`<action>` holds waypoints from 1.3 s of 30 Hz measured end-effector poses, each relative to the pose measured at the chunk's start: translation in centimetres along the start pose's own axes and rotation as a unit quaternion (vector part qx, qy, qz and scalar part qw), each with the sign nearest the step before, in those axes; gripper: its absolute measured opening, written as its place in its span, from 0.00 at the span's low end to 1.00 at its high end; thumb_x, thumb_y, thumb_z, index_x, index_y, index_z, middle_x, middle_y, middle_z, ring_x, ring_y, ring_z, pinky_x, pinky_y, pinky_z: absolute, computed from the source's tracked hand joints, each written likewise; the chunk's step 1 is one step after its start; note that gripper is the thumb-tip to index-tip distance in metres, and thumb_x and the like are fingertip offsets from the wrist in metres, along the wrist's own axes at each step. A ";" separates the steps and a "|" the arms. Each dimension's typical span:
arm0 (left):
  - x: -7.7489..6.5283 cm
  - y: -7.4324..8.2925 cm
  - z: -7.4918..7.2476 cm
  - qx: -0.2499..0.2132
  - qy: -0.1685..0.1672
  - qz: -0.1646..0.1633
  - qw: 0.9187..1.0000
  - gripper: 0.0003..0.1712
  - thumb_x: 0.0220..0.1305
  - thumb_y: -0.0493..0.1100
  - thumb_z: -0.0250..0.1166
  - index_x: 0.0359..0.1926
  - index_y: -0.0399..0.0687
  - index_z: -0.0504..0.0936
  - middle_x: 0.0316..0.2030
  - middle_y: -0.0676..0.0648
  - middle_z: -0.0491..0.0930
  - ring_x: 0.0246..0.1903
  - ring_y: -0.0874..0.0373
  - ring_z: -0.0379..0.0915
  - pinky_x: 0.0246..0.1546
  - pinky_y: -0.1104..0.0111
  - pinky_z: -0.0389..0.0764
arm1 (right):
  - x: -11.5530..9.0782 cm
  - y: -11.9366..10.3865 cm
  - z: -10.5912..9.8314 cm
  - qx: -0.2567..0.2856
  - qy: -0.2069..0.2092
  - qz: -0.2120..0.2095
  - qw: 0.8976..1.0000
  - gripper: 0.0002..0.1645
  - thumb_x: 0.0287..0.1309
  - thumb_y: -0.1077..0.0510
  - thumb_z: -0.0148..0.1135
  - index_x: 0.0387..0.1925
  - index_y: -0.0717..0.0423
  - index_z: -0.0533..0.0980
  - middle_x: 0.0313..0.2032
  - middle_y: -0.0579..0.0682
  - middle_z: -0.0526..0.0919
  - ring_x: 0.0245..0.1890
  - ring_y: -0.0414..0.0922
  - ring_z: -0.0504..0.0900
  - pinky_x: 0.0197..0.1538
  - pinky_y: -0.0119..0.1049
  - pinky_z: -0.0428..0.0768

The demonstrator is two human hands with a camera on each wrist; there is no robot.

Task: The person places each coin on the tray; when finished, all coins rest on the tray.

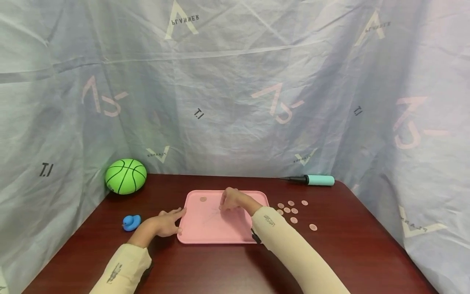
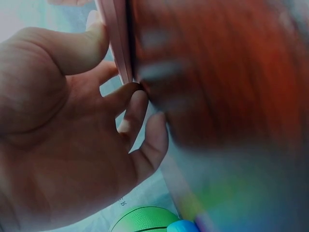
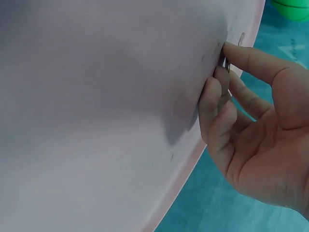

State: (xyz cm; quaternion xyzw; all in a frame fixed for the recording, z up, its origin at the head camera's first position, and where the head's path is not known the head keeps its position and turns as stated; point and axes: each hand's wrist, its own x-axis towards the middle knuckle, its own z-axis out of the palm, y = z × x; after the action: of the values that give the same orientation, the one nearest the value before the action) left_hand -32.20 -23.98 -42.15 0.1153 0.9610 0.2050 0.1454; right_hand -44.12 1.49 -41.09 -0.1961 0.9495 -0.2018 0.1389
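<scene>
Left hand (image 1: 166, 223) rests loose and spread at the pink tray's (image 1: 202, 232) 9 o'clock, while the right hand (image 1: 231, 199) dips down near 12, grip pinching some thin disc (image 3: 228, 64).

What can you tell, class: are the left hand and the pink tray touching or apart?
Touching. The left wrist view shows the thumb of the left hand against the rim of the pink tray.

Duck (image 1: 131, 223) left of tray (image 1: 205, 228), coins (image 1: 287, 210) right
</scene>
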 end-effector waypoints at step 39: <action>-0.2 0.5 0.0 -0.001 0.005 -0.013 1.000 0.42 0.64 0.45 0.66 0.76 0.44 0.59 0.74 0.33 0.54 0.62 0.34 0.55 0.62 0.40 0.59 | 4.2 -1.7 1.6 0.079 0.071 0.036 0.994 0.11 0.48 0.51 0.78 0.26 0.52 0.84 0.23 0.41 0.81 0.22 0.38 0.74 0.25 0.30 0.73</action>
State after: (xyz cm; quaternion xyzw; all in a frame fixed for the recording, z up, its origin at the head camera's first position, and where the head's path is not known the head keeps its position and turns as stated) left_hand -31.94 -23.60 -41.90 0.1014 0.9628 0.2048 0.1439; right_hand -46.76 -2.31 -42.55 -0.1353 0.9444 -0.2849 0.0934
